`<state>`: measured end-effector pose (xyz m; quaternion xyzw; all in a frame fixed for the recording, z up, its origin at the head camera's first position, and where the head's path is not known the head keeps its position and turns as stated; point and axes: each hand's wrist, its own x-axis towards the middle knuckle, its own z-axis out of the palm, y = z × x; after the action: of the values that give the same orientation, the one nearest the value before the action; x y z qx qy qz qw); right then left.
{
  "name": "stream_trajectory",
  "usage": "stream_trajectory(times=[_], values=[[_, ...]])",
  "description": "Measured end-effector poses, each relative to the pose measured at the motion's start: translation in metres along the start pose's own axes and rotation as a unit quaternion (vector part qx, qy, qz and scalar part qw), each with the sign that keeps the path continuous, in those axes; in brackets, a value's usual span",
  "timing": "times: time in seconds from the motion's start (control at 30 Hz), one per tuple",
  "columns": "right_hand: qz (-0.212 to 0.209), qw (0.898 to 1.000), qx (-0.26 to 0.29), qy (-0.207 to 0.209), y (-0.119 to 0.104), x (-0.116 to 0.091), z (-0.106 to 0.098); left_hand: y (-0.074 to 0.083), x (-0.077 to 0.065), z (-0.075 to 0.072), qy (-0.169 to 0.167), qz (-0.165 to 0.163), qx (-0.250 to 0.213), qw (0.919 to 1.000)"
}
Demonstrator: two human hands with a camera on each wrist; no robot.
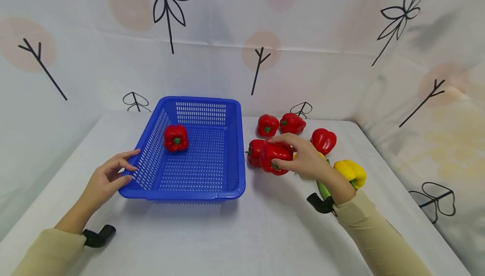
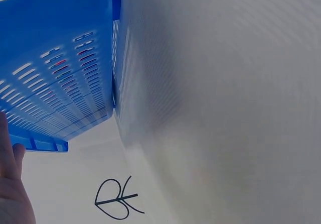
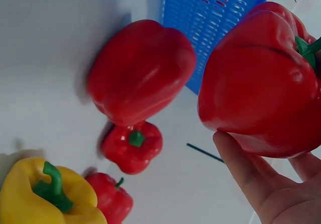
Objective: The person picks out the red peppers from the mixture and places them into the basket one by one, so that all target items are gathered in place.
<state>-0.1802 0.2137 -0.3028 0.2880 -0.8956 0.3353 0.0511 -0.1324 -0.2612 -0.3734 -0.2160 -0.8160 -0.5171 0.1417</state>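
My left hand (image 1: pixel 105 179) holds the left rim of a blue plastic basket (image 1: pixel 235 189), its thumb and fingers at the edge. Inside the basket sits a red bell pepper (image 1: pixel 176 138). My right hand (image 1: pixel 308 158) grips another red bell pepper (image 1: pixel 273 157) and keeps it raised to the right of the basket; the right wrist view also shows this held pepper (image 3: pixel 261 83), with fingers against its underside. Behind it a red bell pepper (image 1: pixel 254 151) lies on the table, partly hidden. In the left wrist view, only part of the left hand (image 2: pixel 12 189) shows.
Farther back are red bell peppers (image 1: pixel 267 125) (image 1: pixel 293 123), with one more red pepper (image 1: pixel 323 141) to their right. A yellow bell pepper (image 1: pixel 349 172) and a green vegetable (image 1: pixel 323 189) lie near my right forearm. A patterned cloth (image 1: pixel 212 69) hangs behind the white table.
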Motion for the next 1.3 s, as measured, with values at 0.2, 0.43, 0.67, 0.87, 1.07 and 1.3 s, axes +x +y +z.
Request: stream_trajectory(times=[0.2, 0.43, 0.67, 0.87, 1.07, 1.3], values=[[-0.008, 1.0, 0.006, 0.002, -0.004, 0.008, 0.0, -0.001, -0.001, 0.0, -0.002, -0.001, -0.002, 1.0], [-0.008, 1.0, 0.022, -0.003, -0.008, 0.017, -0.001, 0.0, 0.0, 0.0, -0.005, -0.004, 0.002, 1.0], [-0.011, 1.0, 0.011, -0.006, -0.013, 0.027, -0.001, 0.001, 0.0, 0.0, -0.006, -0.005, -0.002, 1.0], [-0.014, 1.0, 0.007, -0.009, -0.016, 0.036, 0.001, 0.0, -0.001, 0.0, -0.005, -0.005, -0.004, 1.0], [-0.003, 1.0, -0.001, -0.015, -0.017, 0.045, 0.005, 0.0, -0.001, 0.001, -0.005, -0.007, -0.007, 0.9999], [-0.026, 0.999, -0.025, -0.02, -0.018, 0.059, 0.009, 0.0, -0.001, 0.0, -0.003, -0.006, -0.008, 0.9999]])
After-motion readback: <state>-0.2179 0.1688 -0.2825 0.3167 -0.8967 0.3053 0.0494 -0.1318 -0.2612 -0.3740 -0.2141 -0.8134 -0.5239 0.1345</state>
